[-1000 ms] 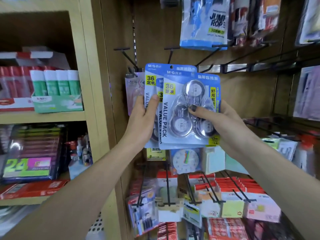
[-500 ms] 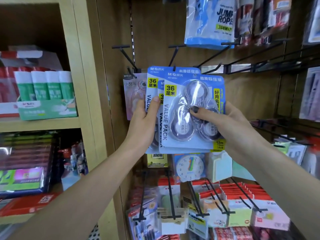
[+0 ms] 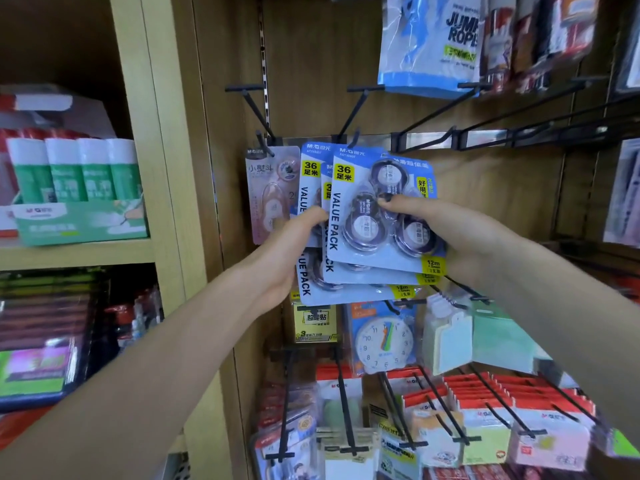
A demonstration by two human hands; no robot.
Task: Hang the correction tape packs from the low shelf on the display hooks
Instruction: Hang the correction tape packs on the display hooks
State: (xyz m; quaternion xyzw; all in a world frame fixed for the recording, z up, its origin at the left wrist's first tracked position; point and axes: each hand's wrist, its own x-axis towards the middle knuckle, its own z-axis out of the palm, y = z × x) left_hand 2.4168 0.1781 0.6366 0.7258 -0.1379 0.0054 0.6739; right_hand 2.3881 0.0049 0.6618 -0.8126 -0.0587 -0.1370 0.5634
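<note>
Where the wood-panelled display wall (image 3: 485, 188) fills the middle and right of the frame, black wire hooks stick out from a metal rail (image 3: 426, 140), and a pale wooden shelf unit (image 3: 162, 188) stands along the left edge. Three blue correction tape packs (image 3: 374, 271) sit fanned at the centre of the frame, their tops up against the rail; whether any of them is already on a hook cannot be told. The left hand (image 3: 291, 247) grips the left edges of the packs, thumb curled over the front. The right hand (image 3: 450, 230) holds the front pack from the right, thumb pressed on its clear blister, where three round tape dispensers show. Just left of the packs, one pink correction tape card (image 3: 268, 192) hangs on its own hook. Two empty T-ended hooks (image 3: 256, 105) jut out above the packs. At upper right hangs a blue jump rope bag (image 3: 429, 43). Below the packs hang one yellow label card (image 3: 315, 322), one toy clock pack (image 3: 384, 341) and rows of red-topped sticky note packs (image 3: 485, 410), too many and too overlapped to count. On the left shelf, at mid-left of the frame, four green-and-white glue sticks (image 3: 72, 168) stand upright in a green tray (image 3: 79, 220).
</note>
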